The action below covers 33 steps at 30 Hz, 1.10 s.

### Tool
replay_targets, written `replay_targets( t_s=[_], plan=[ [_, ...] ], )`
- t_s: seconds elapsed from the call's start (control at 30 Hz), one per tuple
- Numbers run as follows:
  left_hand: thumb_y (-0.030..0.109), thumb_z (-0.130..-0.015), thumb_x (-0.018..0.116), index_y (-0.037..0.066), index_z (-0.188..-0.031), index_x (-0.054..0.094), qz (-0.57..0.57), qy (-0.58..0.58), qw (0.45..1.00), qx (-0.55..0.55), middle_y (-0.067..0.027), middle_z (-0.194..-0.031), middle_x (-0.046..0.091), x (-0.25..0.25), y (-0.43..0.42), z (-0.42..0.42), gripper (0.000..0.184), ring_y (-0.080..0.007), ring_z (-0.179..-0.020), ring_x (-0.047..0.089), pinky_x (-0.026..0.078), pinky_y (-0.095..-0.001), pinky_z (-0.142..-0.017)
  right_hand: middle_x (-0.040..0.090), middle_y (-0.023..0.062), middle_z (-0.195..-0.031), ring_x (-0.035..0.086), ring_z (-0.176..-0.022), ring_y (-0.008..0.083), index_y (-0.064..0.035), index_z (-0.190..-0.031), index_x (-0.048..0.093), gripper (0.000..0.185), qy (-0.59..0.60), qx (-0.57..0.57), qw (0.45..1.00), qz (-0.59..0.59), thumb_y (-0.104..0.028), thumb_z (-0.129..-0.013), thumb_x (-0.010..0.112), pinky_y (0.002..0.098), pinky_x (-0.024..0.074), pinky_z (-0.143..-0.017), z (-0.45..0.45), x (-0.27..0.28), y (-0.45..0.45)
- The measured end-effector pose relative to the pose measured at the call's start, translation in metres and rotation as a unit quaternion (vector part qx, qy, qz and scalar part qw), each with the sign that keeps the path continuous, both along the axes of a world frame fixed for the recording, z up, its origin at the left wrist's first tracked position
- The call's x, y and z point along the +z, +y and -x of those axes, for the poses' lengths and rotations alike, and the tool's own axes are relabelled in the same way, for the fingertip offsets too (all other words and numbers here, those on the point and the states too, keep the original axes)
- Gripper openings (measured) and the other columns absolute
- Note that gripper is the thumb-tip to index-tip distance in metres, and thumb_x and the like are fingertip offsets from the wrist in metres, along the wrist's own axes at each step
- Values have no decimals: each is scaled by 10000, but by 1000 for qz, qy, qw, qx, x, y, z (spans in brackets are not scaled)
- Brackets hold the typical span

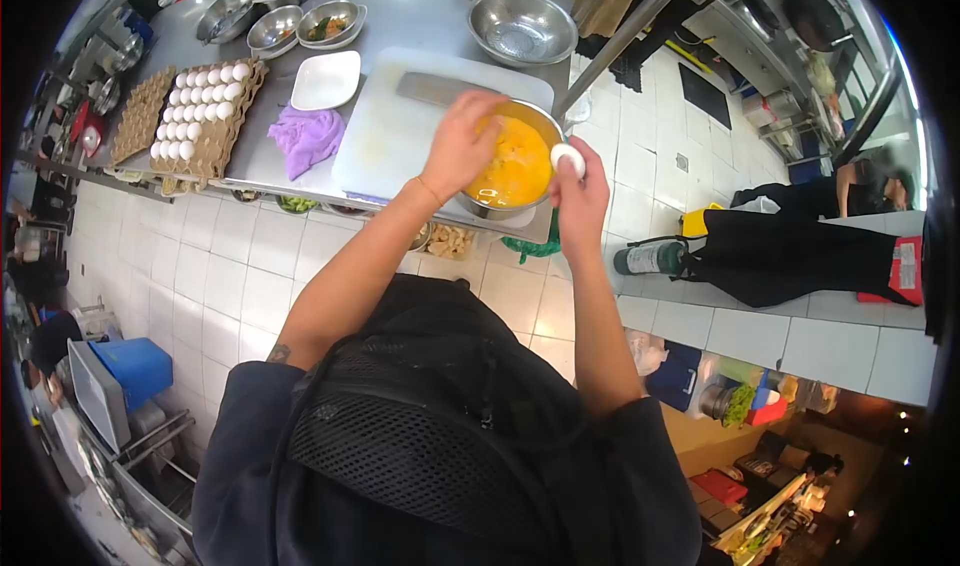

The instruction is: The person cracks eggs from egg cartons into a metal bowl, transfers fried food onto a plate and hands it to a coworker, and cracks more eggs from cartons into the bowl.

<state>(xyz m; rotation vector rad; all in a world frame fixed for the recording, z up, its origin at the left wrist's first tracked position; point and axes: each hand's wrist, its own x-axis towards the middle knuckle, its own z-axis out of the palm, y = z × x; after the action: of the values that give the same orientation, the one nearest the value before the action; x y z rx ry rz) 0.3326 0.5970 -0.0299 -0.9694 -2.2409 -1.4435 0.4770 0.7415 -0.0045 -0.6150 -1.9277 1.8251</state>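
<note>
Egg point(567, 156) sat beside metal bowl's point(542, 121) right rim | right hand point(583, 194): fingers closed round it | left hand point(463, 146): fingers curled, hold couldn't be told | seemed light, slick, brittle; middle suited gentle grip

— White-tiled floor point(235, 291) running both sides of this steel counter point(408, 11), and there, a small floor grate point(682, 162)!
— See the glare on that steel? Bright!
— Over to the right, a white-tiled ledge point(825, 341), and warm little lights point(907, 461) glowing where it's dimmer.
</note>
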Motion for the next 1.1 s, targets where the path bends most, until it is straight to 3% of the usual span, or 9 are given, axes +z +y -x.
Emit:
replay_targets(
  t_s=[0.03, 0.07, 0.13, 0.2, 0.4, 0.63, 0.9, 1.03, 1.1],
  plan=[
    [117, -916, 619, 108, -1346, 601, -42, -124, 983, -126, -130, -1270, 634, 8, 6, -3, 430, -276, -1049, 616, 487, -367, -942, 635, 63, -920, 516, -627, 102, -65, -1276, 525, 316, 49, 18, 984, 168, -296, -1060, 513, 241, 401, -530, 13, 4, 3],
    [118, -904, 638, 111, -1372, 595, -79, -246, 933, -250, -114, -1257, 645, 17, 10, -8, 470, -231, -1006, 621, 490, -339, -928, 635, 63, -920, 516, -627, 102, -65, -1276, 525, 316, 56, 13, 984, 170, -296, -1060, 513, 241, 401, -530, 22, 6, 7],
    [130, -888, 664, 107, -1397, 590, -39, -332, 898, -286, -85, -1211, 669, 40, 12, -10, 514, -166, -939, 612, 497, -303, -892, 634, 67, -940, 535, -618, 97, -61, -1180, 510, 342, 30, 77, 945, 317, -381, -1062, 487, 226, 398, -510, 35, 8, 15],
    [95, -901, 661, 99, -1413, 579, 0, -311, 886, -344, -61, -1171, 678, 44, 15, 1, 519, -95, -893, 609, 506, -256, -820, 627, 72, -893, 527, -581, 93, -70, -1113, 490, 365, 16, 58, 960, 275, -431, -1057, 482, 223, 383, -479, 44, 14, 8],
    [161, -890, 655, 60, -1323, 646, 33, -341, 865, -366, -41, -840, 687, 39, 9, 20, 444, -95, -739, 637, 511, -236, -675, 586, 47, -690, 492, -482, 89, -55, -1122, 502, 455, -65, 45, 988, 132, -498, -1023, 529, 231, 333, -401, 50, 22, -9],
    [130, -912, 643, 24, -1309, 651, -23, -455, 830, -322, -19, -914, 689, 29, 2, 22, 411, -84, -790, 630, 533, -247, -765, 549, 12, -628, 468, -470, 64, -91, -1021, 550, 379, -150, 97, 983, -36, -471, -1022, 547, 212, 333, -415, 66, 30, -1],
    [109, -905, 615, 49, -1270, 690, -55, -307, 879, -361, -6, -863, 693, 60, 8, 42, 378, -44, -770, 565, 500, -227, -733, 674, 93, -924, 639, -739, 154, -31, -1035, 511, 283, -6, 146, 974, -174, -276, -996, 647, 286, 514, -617, 79, 60, 15],
    [99, -903, 609, 70, -1279, 687, -54, -269, 891, -361, -3, -868, 700, 74, 12, 49, 386, -34, -797, 545, 495, -227, -756, 682, 154, -944, 671, -765, 239, -37, -1067, 516, 301, 11, 128, 956, -262, -285, -981, 664, 331, 526, -637, 75, 77, 23],
    [91, -899, 600, 96, -1274, 694, -24, -195, 916, -349, -43, -909, 723, 85, 9, 45, 387, -90, -840, 626, 521, -268, -794, 633, 77, -818, 577, -634, 181, -45, -1116, 539, 301, 33, 124, 907, -401, -263, -964, 681, 312, 475, -597, 67, 90, 23]
  ],
)
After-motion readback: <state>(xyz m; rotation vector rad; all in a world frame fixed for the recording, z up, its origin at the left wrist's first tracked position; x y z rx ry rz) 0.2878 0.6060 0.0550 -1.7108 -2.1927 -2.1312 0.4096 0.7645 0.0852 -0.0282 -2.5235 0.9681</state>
